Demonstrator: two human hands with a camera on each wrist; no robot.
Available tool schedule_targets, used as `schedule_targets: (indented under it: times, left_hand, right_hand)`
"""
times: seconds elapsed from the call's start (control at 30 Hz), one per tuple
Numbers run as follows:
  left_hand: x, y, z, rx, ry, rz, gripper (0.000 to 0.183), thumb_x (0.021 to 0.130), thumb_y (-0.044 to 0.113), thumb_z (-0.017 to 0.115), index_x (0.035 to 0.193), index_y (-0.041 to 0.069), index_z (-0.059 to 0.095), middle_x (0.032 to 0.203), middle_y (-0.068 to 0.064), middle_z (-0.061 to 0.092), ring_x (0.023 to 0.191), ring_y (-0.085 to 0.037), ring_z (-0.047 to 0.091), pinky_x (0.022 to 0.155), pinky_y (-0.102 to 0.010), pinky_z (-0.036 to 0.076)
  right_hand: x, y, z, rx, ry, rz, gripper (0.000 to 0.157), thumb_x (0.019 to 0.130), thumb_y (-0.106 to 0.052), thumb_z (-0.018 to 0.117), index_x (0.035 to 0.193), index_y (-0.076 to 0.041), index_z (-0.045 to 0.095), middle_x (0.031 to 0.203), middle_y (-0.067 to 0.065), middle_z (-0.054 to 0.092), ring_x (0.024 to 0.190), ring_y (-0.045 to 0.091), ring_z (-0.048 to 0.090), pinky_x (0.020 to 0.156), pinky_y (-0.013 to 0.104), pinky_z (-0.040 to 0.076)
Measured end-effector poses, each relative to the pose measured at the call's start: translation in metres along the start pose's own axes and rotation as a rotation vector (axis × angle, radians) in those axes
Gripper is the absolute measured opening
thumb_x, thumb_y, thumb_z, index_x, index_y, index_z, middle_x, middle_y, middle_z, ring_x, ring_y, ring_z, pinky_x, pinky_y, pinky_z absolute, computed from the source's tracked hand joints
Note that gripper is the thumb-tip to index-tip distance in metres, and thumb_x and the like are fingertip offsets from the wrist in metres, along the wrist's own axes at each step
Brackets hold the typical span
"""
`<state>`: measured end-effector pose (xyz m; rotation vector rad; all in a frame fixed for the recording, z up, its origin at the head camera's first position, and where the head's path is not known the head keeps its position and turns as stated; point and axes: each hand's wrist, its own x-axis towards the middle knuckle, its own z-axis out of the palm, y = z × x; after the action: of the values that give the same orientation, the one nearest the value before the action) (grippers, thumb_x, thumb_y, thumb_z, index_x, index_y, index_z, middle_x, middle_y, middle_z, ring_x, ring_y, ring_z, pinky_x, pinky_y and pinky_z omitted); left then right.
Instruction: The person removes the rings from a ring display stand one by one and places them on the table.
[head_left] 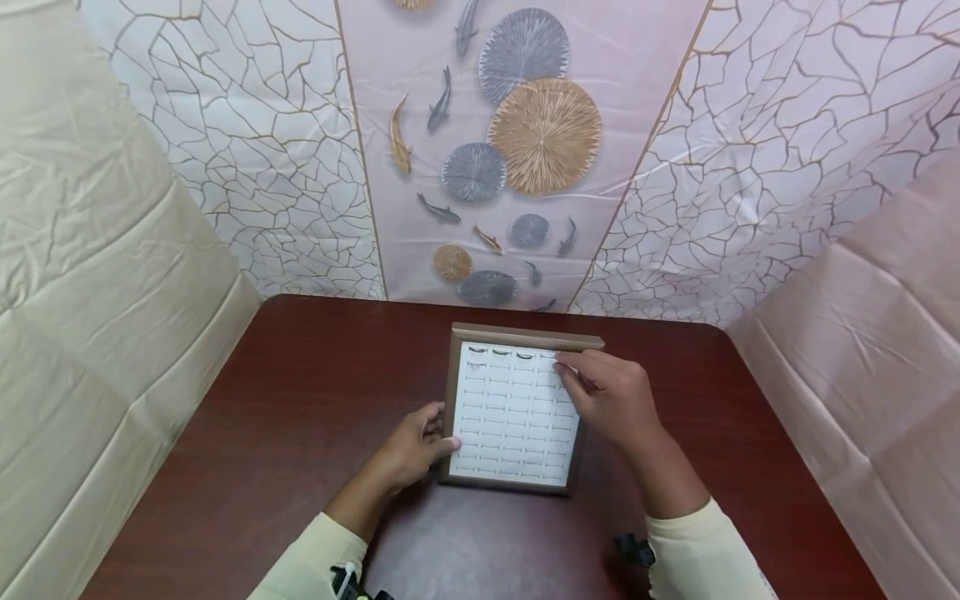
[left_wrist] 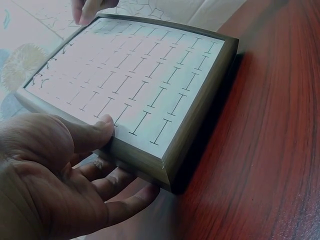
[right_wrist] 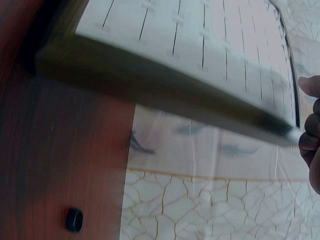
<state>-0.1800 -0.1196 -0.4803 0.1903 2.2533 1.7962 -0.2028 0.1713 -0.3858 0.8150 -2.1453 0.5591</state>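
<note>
A wooden-framed tray (head_left: pixel 510 486) with a white insert (head_left: pixel 513 417) full of short slots is tilted up over the table. Several dark, curved, ring-like pieces (head_left: pixel 501 353) sit in its upper left slots. My left hand (head_left: pixel 412 446) grips the tray's left edge; in the left wrist view its thumb (left_wrist: pixel 102 131) presses the top and the fingers curl underneath. At the upper right slots is my right hand (head_left: pixel 611 392), thumb and forefinger close together. Whatever may lie between those fingertips is hidden. The right wrist view catches this hand (right_wrist: pixel 311 135) only at its edge.
The reddish-brown table (head_left: pixel 315 392) surrounds the tray. Patterned cloth (head_left: pixel 480 167) hangs behind it, with pale cloth panels (head_left: pixel 862 375) on both sides. A small black round object (right_wrist: pixel 74 220) shows against the table in the right wrist view.
</note>
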Motion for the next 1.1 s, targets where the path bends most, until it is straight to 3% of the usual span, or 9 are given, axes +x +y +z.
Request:
schedule_targets:
  times: [0.27,0.47,0.77,1.1]
  left_hand:
    - [0.003,-0.001,0.001,0.01,-0.002,0.014,0.059,0.099,-0.002,0.075,0.152,-0.011,0.051,0.141,-0.033,0.068,0.134,-0.048,0.066,0.112,-0.057,0.056]
    - [0.003,-0.001,0.001,0.029,0.003,0.014,0.059,0.098,-0.002,0.076,0.151,-0.011,0.052,0.139,-0.033,0.069,0.133,-0.047,0.067,0.112,-0.056,0.057]
    - [0.002,-0.001,0.0,0.016,-0.004,0.015,0.059,0.099,-0.001,0.076,0.152,-0.011,0.052,0.138,-0.031,0.069,0.133,-0.045,0.067,0.112,-0.055,0.057]
    - [0.002,-0.002,0.0,0.014,0.002,0.019,0.056,0.098,-0.002,0.076,0.149,-0.01,0.055,0.137,-0.03,0.07,0.131,-0.044,0.068,0.112,-0.055,0.057]
  right_hand:
    - [0.007,-0.007,0.016,0.023,-0.016,-0.042,0.018,0.082,0.008,0.088,0.097,-0.001,0.084,0.071,0.006,0.071,0.057,0.008,0.051,0.052,0.025,0.045]
    - [0.009,-0.01,0.021,-0.023,-0.049,-0.042,0.015,0.085,0.002,0.088,0.098,-0.005,0.084,0.069,0.004,0.069,0.056,0.009,0.05,0.05,0.029,0.045]
    - [0.016,-0.015,0.026,-0.081,-0.079,-0.027,0.009,0.09,-0.003,0.087,0.097,-0.007,0.085,0.074,0.005,0.076,0.058,0.016,0.065,0.05,0.035,0.052]
    - [0.017,-0.013,0.027,-0.049,-0.086,-0.024,0.009,0.09,-0.001,0.087,0.096,-0.007,0.085,0.081,0.007,0.08,0.065,0.019,0.074,0.054,0.037,0.058]
